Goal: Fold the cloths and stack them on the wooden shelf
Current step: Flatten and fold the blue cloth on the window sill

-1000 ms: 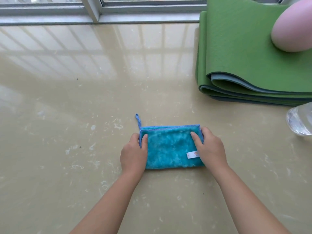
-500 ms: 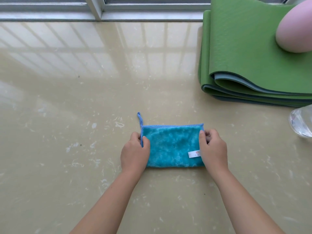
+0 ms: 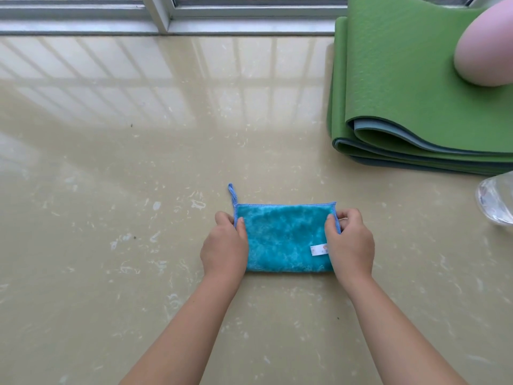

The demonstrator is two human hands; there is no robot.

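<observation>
Change: since a second ago our right hand (image 3: 350, 243) has slid from lying on the blue cloth (image 3: 283, 237) to its right edge, fingers (image 3: 331, 224) now curled around the hem; our left hand (image 3: 224, 245) has barely shifted.
Cloth: folded to a small rectangle, flat on the glossy beige floor (image 3: 111, 190), hanging loop (image 3: 232, 193) poking out at the far left corner, white label (image 3: 318, 250) near our right hand.
Risk: we judge the plush layers could slip apart if one hand lifts first, or the loop could drag the corner open.
Fingers: both hands closed in a pinch on the cloth's short edges, thumbs on top.
Surroundings: green mat (image 3: 416, 93) well apart at far right; no wooden shelf in view.
</observation>
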